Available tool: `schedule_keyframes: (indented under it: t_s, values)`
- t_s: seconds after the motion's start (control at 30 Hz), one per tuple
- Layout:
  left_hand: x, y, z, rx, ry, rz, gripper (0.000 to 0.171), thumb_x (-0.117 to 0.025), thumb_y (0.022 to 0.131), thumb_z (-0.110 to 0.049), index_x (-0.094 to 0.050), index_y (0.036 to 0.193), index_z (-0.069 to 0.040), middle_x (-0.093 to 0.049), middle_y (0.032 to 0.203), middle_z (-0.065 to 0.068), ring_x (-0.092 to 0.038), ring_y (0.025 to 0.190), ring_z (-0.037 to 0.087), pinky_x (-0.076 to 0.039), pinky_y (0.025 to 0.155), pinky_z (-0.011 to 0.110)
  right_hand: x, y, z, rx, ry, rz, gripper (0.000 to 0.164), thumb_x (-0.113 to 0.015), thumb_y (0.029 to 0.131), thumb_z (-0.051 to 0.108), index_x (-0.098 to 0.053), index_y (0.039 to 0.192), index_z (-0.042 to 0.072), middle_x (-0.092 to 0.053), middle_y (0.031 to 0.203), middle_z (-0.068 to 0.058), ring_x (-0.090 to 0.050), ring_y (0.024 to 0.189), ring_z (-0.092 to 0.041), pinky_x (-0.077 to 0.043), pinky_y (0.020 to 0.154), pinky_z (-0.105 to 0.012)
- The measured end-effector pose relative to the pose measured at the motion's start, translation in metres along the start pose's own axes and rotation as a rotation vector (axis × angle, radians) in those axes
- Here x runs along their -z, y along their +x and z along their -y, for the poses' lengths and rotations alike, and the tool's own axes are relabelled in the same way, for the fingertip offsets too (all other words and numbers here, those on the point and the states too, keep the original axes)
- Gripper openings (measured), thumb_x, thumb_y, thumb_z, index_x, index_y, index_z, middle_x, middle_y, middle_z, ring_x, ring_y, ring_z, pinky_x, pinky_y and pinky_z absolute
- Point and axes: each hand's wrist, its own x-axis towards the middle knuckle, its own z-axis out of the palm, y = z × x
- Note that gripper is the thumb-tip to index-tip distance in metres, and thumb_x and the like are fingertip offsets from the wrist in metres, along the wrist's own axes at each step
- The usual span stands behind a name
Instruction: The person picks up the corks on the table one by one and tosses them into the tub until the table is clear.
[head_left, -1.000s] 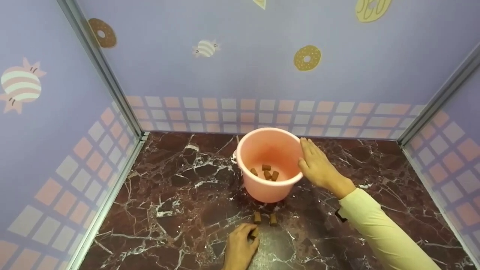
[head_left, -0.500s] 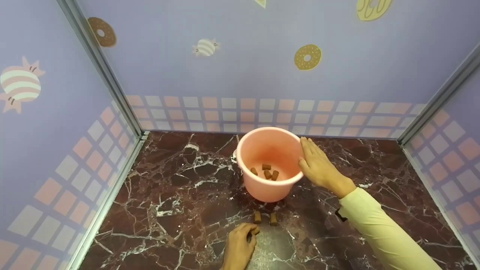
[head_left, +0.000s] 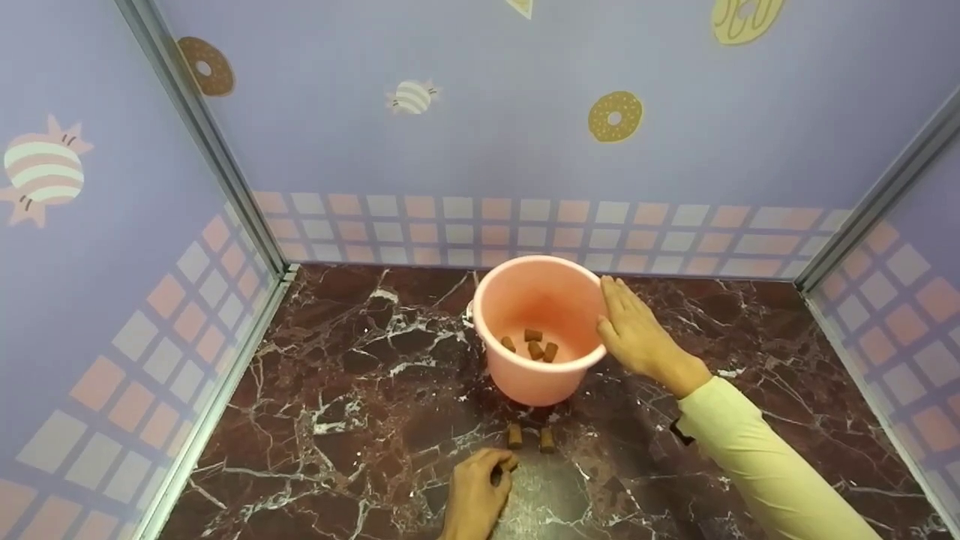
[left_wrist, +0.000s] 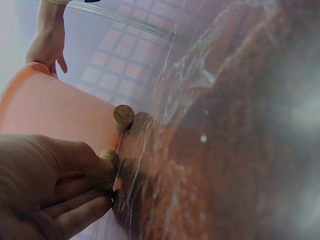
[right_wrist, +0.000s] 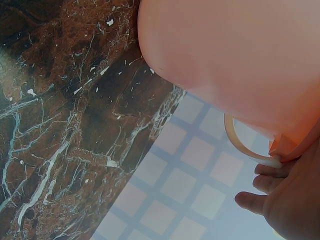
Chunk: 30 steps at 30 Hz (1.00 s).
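Note:
Near the front of the marbled surface, my left hand point(head_left: 476, 487) pinches a cork point(head_left: 510, 462) between thumb and fingers. The left wrist view shows this cork point(left_wrist: 102, 182) partly covered by the hand. Two more corks stand just beyond it, a left one point(head_left: 515, 436) and a right one point(head_left: 547, 439). Behind them is a pink bucket point(head_left: 534, 382) with several corks point(head_left: 533, 335) on its bottom. My right hand point(head_left: 637, 334) rests with extended fingers on the bucket's right rim. In the right wrist view its fingers point(right_wrist: 270, 182) are by the rim, near the handle point(right_wrist: 240, 142).
The dark red marbled tabletop point(head_left: 360, 450) carries everything. A purple back wall point(head_left: 495, 135) with printed sweets and checks rises close behind the bucket. Side panels with metal edges point(head_left: 217, 157) bound the left and right.
The cork in my left hand has turned slightly, its end now pointing more to the right, and the hand has shifted a little left. The right hand and bucket stay put.

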Motion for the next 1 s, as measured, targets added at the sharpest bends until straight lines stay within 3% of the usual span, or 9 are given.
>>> schedule_keyframes:
  t_s: [0.5,0.8,1.0]
  values:
    - [0.004,0.002,0.001,0.004,-0.019,-0.029,0.031,-0.086,0.069,0.014,-0.081,0.094,-0.004,-0.078,0.091,0.001,-0.076,0.082,0.021,-0.064,0.076,0.034,-0.001,0.000,-0.001,-0.002,0.002,-0.001,0.069,-0.043,0.106,0.017,-0.018,0.160,-0.018,-0.021,0.167,-0.035,-0.017,0.157,-0.050,-0.013,0.129,-0.058]
    - [0.011,0.009,-0.001,0.025,-0.030,-0.030,0.031,-0.086,0.072,0.014,-0.081,0.096,-0.004,-0.078,0.093,0.002,-0.074,0.081,0.018,-0.062,0.071,0.030,-0.001,0.000,-0.001,-0.004,0.002,-0.005,0.069,-0.043,0.106,0.016,-0.017,0.160,-0.018,-0.021,0.167,-0.035,-0.017,0.157,-0.050,-0.012,0.129,-0.058]
    - [0.016,0.014,-0.004,0.029,-0.032,-0.046,0.031,-0.086,0.072,0.014,-0.081,0.097,-0.005,-0.078,0.094,0.001,-0.075,0.084,0.020,-0.064,0.075,0.032,-0.001,0.000,-0.001,-0.011,0.003,0.001,0.069,-0.043,0.106,0.016,-0.016,0.160,-0.017,-0.020,0.168,-0.035,-0.016,0.157,-0.050,-0.012,0.129,-0.058]
